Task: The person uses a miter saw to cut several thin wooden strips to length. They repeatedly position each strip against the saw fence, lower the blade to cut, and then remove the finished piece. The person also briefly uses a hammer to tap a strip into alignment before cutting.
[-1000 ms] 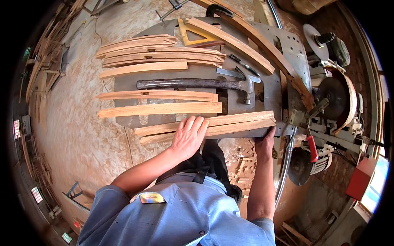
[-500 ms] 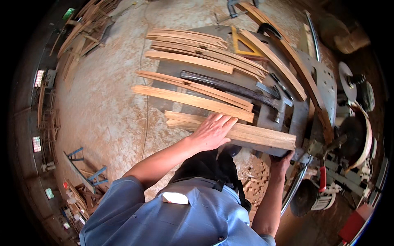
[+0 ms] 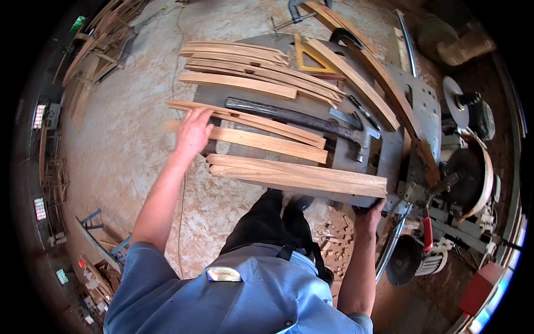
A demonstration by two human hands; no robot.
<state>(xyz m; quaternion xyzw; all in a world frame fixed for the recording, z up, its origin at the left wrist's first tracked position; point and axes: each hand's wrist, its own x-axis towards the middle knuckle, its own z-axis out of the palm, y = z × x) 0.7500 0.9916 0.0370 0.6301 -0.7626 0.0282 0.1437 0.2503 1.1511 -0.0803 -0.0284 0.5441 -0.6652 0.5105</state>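
Observation:
My left hand [image 3: 193, 131] is over the left ends of a slotted wooden strip [image 3: 278, 129] and a plain strip [image 3: 272, 146], fingertips on the wood, fingers loosely bent and apart. My right hand [image 3: 371, 207] grips the right end of two long strips [image 3: 295, 174] lying together along the table's front edge, its fingers partly hidden underneath. A hammer [image 3: 289, 114] lies behind the slotted strip, beside a small metal square [image 3: 345, 118] and a pen-like tool [image 3: 364, 113]. Several more strips [image 3: 233, 65] lie farther back on the grey metal table [image 3: 409, 103].
A yellow triangle [image 3: 306, 55], a long diagonal beam [image 3: 411, 119] and a clamp [image 3: 297, 16] are at the back. At right stand machines with a grinding disc [image 3: 453, 100], saw blade [image 3: 403, 259] and red handle [image 3: 427, 234]. Wood offcuts [image 3: 336, 239] lie on the floor.
My left hand has left the front pair of strips and moved back and left to the strips behind. My right hand stays on the pair. The whole view has shifted with the head.

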